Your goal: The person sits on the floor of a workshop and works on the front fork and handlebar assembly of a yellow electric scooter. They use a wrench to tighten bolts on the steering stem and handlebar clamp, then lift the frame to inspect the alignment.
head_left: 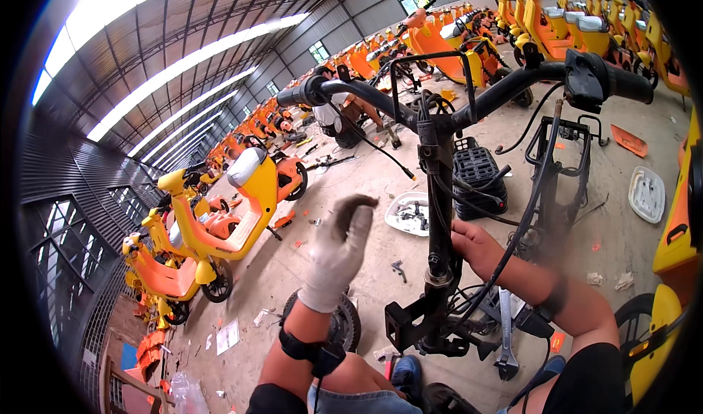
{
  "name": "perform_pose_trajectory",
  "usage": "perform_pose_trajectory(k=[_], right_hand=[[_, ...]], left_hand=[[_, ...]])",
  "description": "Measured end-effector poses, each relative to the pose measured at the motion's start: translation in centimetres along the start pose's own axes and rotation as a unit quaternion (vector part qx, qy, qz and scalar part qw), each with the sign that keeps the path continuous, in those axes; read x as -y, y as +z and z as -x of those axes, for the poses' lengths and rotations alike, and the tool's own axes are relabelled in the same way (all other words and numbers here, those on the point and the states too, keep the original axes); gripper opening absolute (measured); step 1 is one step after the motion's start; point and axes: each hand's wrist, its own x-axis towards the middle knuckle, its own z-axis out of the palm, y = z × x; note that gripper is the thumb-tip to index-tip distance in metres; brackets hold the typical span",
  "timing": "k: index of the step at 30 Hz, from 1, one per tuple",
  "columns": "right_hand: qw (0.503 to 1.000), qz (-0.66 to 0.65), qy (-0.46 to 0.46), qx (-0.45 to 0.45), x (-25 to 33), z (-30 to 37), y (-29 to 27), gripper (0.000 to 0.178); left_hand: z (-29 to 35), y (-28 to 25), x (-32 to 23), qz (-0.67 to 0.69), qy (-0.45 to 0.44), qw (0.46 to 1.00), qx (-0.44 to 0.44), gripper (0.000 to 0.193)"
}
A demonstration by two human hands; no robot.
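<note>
Before me stands a stripped scooter frame with a black handlebar [487,106] on an upright steering stem [440,220]. My right hand [477,249], bare, is closed against the right side of the stem; its fingertips are partly hidden behind it. To the left of the stem, my left hand [338,256] is raised in a white glove with dark fingertips. Its fingers are apart, slightly blurred, and nothing shows in them. Loose cables [523,231] hang from the handlebar past my right forearm. A large metal wrench [506,333] rests low beside the stem's base.
Behind the stem are a white tray [390,222] of small parts and a black ribbed box [480,176]. A wheel [344,327] lies near my knees. Yellow scooters [245,213] stand at left, and a yellow body panel [677,231] is close at right. Another person [359,114] crouches farther off.
</note>
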Motion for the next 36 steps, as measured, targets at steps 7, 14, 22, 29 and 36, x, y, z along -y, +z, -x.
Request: perform_pose_trajectory(k=[7,14,22,29,36], right_hand=[[0.996,-0.080,0.030,0.017,-1.0,-0.6,-0.5,0.027],[0.986,-0.084,0.126,0.063,2.3,-0.1,0.1,0.031],[0.988,0.002,0.092,0.126,2.5,-0.5,-1.4,0.021],[0.980,-0.085,0.130,0.122,1.4,-1.0,-2.8,0.025],[0.972,-0.142,0.142,0.123,-1.2,-2.1,-1.8,0.019]], left_hand=[[-15.5,-10.6,-1.9,-0.514,0.117,0.840,-0.127,0.063],[-21.6,-9.3,-1.5,-0.447,0.031,0.894,0.010,0.061],[-22.9,-7.7,-1.6,-0.483,0.075,0.872,0.026,0.037],[-22.7,-8.5,-2.4,-0.484,0.125,0.866,0.003,0.038],[-21.5,-9.6,-0.3,-0.429,0.130,0.894,-0.002,0.034]])
